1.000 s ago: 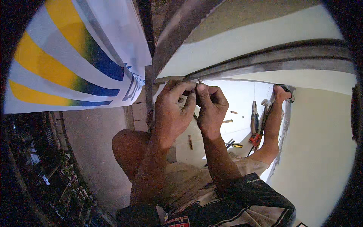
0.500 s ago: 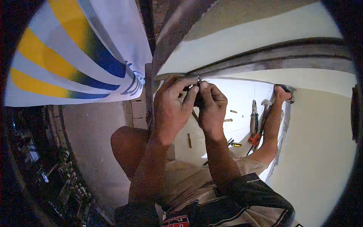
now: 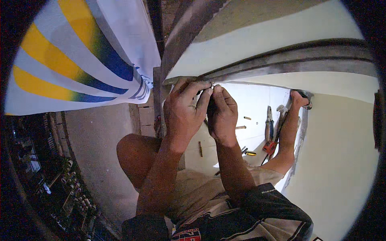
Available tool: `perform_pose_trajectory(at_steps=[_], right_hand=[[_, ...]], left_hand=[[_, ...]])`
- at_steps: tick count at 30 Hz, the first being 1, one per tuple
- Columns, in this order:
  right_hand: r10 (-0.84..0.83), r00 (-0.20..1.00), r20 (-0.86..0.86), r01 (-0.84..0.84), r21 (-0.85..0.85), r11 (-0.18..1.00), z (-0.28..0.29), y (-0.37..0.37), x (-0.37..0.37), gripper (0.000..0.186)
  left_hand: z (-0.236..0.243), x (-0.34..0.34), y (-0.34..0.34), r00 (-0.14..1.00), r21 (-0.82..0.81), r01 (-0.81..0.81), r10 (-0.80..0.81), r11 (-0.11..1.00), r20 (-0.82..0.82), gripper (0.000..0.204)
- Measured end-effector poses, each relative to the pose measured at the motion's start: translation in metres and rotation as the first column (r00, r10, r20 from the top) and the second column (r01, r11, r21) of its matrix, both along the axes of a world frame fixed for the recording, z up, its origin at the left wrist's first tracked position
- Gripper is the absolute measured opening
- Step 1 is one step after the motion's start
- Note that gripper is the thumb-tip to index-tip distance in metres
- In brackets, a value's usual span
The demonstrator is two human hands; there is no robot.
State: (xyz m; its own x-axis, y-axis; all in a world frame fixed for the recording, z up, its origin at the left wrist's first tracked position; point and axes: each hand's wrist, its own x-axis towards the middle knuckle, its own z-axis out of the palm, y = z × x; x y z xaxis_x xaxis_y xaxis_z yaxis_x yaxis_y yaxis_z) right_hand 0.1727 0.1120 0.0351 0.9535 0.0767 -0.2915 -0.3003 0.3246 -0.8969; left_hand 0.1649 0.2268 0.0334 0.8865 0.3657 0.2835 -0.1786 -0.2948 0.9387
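Head view: where are the hands?

Close together near the left end of a grey rail (image 3: 305, 56); left hand (image 3: 183, 110) just beside right hand (image 3: 223, 114).

State of the grip?

Left: thumb and forefinger nearly together, pinching a small metal piece (image 3: 212, 85). Right: pinched on it too, thumb tip against it, other fingers curled. Its exact shape is too small to tell.

So the piece sits where?

Between both sets of fingertips, raised off the white floor (image 3: 255, 100).

Lying about?

Right of the hands, on the floor: pliers (image 3: 268, 122); red tape measure (image 3: 269, 147), near the leg (image 3: 290, 128); yellow screwdriver (image 3: 251, 153). Striped banner (image 3: 116, 28), upper left.
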Motion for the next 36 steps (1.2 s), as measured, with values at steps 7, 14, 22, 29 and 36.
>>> perform_pose_trajectory(at_steps=[7,14,22,29,36], right_hand=[[-0.017,1.000,-0.021,0.018,0.034,0.999,0.006,0.001,-0.001,0.018],[-0.015,1.000,-0.002,0.015,-0.070,0.997,0.000,-0.007,0.005,0.018],[-0.041,0.999,-0.011,0.040,-0.093,0.995,0.006,-0.002,0.004,0.020],[-0.039,0.999,-0.006,0.038,-0.068,0.997,0.003,-0.001,0.004,0.021],[-0.043,0.999,0.020,0.045,-0.162,0.986,0.003,-0.005,0.005,0.020]], left_hand=[[0.000,-0.001,-0.001,1.000,0.090,-0.017,0.017,0.996,-0.003,0.011],[-0.003,-0.001,-0.001,0.999,0.154,-0.019,0.011,0.988,0.049,0.012],[-0.005,0.000,-0.005,0.999,0.073,-0.019,0.017,0.997,0.028,0.011],[-0.006,0.000,-0.008,0.998,0.105,-0.044,0.039,0.994,0.044,0.009],[-0.005,0.001,-0.009,0.999,0.117,-0.043,0.040,0.992,0.023,0.009]])
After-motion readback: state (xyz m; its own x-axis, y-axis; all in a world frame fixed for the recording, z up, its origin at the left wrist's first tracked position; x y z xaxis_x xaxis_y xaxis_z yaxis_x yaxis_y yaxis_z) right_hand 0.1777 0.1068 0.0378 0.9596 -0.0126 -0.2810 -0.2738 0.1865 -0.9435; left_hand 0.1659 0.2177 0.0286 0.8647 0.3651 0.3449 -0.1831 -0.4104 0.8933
